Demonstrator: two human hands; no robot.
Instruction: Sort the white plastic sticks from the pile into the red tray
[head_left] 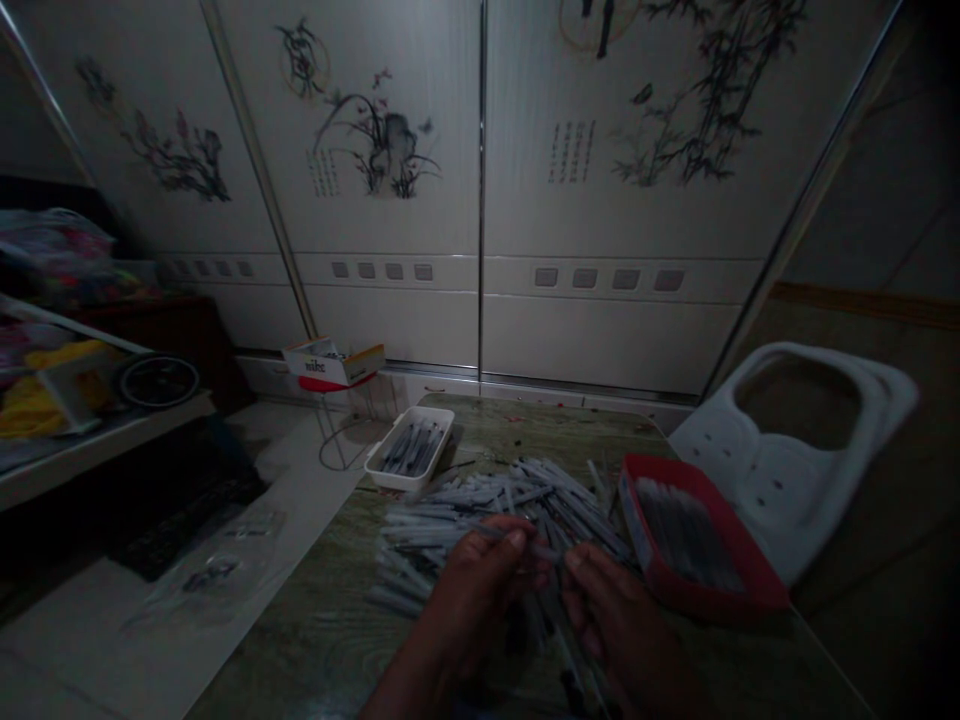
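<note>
My left hand (487,570) is closed around a thin translucent pen (543,551), held roughly level above the table. At the pen's right end, the fingers of my right hand (609,605) are pinched together; the small part between them is hidden. Beneath and beyond both hands spreads a loose pile of pens (420,525), pale and clear barrels with some dark ends. To the right, a red box (761,598) holds a row of similar pens (686,530). Behind the pile on the left, a white tray (373,468) contains thin dark-tipped pieces (411,448).
The wood-patterned table (300,630) fills the foreground. A white plastic chair (757,480) stands beyond its right side. At left, a printed carton (330,362) rests on a red stool (334,385), and a plastic bag (217,570) lies on the floor. Sliding cabinet doors (375,230) close off the back.
</note>
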